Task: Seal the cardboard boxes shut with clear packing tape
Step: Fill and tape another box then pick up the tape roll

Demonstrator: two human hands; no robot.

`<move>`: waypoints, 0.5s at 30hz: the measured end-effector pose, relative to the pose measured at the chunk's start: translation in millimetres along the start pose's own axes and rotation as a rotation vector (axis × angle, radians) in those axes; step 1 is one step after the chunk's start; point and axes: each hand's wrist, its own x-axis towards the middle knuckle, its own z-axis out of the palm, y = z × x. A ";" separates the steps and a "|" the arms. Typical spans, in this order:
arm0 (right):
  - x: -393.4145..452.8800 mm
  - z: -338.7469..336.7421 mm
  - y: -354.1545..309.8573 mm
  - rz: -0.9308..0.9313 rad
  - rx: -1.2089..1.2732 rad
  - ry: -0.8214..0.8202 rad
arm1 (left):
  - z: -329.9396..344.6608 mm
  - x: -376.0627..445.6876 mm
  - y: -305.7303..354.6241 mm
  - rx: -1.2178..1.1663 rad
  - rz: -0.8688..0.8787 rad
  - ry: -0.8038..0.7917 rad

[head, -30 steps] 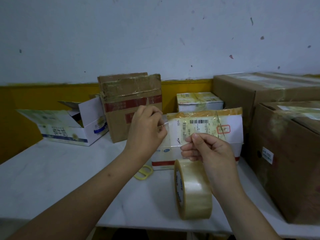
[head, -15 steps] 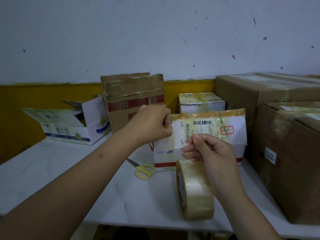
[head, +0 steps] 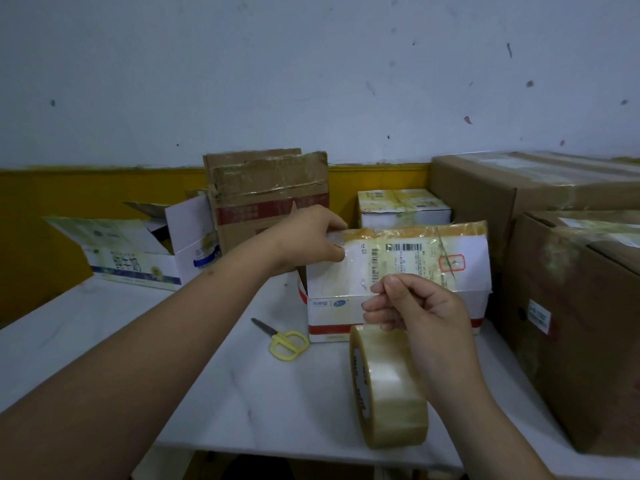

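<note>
On the white counter (head: 104, 341) a small white box (head: 398, 271) with a barcode label sits just in front of both hands. The left hand (head: 308, 240) is at the box's upper left corner, thumb and fingers pinching the free end of the clear tape strip (head: 353, 271) against the edge there. The strip runs down and to the right across the box's face to the right hand (head: 415, 310), which is held nearer the camera with its fingers curled, pinching the strip above the tape roll (head: 389, 386). The roll stands on edge at the counter's near edge, directly under the right hand. Yellow-handled scissors (head: 282, 339) lie on the counter between the two forearms, just left of the box. A taped brown box (head: 270, 199) stands behind the left hand, and larger brown boxes (head: 571, 306) fill the right side.
</note>
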 end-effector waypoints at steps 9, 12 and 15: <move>-1.8 0.3 -1.1 0.001 0.017 -0.002 | 9.0 1.6 -9.9 -0.283 0.003 0.118; -1.9 0.9 -2.8 0.011 0.016 0.003 | 12.4 -6.3 -8.7 -0.340 0.041 0.133; -5.9 0.5 -6.3 0.014 0.007 0.003 | 21.3 -22.7 -6.4 -0.361 0.082 0.217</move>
